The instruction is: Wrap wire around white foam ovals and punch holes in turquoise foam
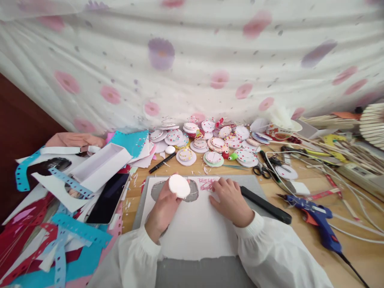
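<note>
My left hand (163, 210) grips a white round disc (179, 186) by its edge, its flat face turned up. Under it lies a white sheet (201, 232) with rounded cut-outs near its top edge that show the grey mat (183, 272) beneath. Red scribbled writing (207, 184) marks the sheet's upper right. My right hand (229, 200) rests on the sheet beside this writing, fingers bent and apart, with nothing visible in them. Just right of that hand lies a long black tool (265, 204), whose kind I cannot make out.
Several decorated layered discs (213, 158) crowd the back. A black marker (162, 163) and scissors (261, 171) lie nearer. At right are a blue glue gun (318, 216), white cords and sticks. At left, a phone (108, 198), an open white box (100, 168) and paper scraps pile up.
</note>
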Motion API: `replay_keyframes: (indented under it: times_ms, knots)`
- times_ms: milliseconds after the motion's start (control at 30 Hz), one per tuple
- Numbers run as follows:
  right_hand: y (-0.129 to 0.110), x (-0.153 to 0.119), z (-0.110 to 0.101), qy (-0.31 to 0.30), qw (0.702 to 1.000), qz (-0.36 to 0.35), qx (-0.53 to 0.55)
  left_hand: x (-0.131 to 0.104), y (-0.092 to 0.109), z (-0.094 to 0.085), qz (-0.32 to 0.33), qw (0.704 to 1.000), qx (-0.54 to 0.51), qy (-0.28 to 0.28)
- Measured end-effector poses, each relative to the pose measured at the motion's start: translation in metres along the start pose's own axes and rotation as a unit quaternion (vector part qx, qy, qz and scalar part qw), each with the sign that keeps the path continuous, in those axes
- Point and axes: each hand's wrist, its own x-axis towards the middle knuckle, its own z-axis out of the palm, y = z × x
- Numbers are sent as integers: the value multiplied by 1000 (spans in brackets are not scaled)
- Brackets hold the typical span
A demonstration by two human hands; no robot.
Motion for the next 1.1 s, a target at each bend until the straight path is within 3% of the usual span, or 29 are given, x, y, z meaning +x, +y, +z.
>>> replay_keyframes:
  times_ms: [200,400,600,833,967,1100]
  knots:
    - [-15,12,-18,18,1000,-6,-20,1,2,0,-1,1000,-16,7]
    - [-20,36,2,-4,1000,21,15,-1,4,2,-2,1000,-13,10]
    - [-1,19,11,-2,999,21,30,-5,4,5,-2,1000,-13,-15]
    - [2,14,10,8,998,19,62,-12,6,8,-21,998,4,-57]
    - [5,4,5,89,983,-43,153,-14,6,8,-25,998,29,-52]
    - [-1,-18,6,210,925,-154,277,-13,4,8,7,997,73,-30]
